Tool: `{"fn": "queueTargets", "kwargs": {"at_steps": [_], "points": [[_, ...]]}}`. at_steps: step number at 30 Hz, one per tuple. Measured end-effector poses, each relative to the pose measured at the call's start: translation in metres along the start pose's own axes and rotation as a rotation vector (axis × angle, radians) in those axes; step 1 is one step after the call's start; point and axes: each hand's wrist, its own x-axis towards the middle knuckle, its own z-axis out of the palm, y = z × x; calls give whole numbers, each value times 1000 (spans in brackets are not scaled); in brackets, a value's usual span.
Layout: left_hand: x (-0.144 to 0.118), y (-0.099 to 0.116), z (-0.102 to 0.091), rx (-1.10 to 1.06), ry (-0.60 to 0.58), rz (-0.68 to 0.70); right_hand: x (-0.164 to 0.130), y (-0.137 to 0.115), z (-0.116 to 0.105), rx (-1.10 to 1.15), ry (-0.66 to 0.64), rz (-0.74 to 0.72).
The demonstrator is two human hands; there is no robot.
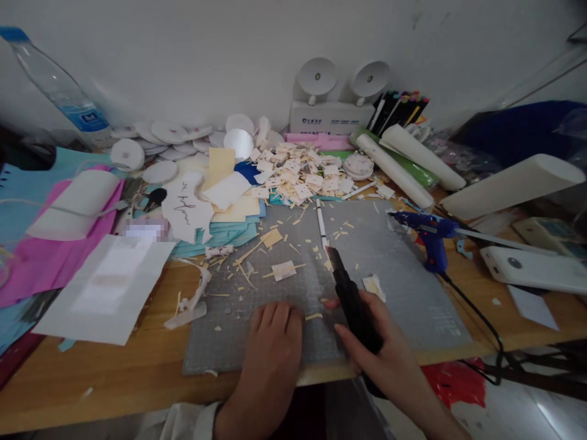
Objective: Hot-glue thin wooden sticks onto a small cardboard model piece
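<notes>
Nearest us are our two hands: the right hand grips a black knife, its blade end pointing away over the grey cutting mat; the left hand lies palm down on the mat, fingers bent, and we cannot tell whether anything is under it. Judging by the heap of small cards behind the mat, we have many pieces cut and assembled. A single card with thin strips lies on the mat ahead of the left hand, apart from that heap, among yellow scraps. Uncut-looking sheets stacked beside the mat suggest we have material left.
</notes>
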Motion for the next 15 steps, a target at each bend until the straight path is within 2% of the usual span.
{"fn": "queueTargets", "kwargs": {"at_steps": [4,9,12,15], "points": [[5,2,-1,64,-19,16,3,1,0,-35,-21,-35],[2,2,1,-8,79,22,3,-2,-1,-37,-21,-41],[0,2,1,-63,113,1,6,-7,0,-10,-48,-6],[-3,2,-2,-133,85,-20,9,-10,1,56,-85,56]]}}
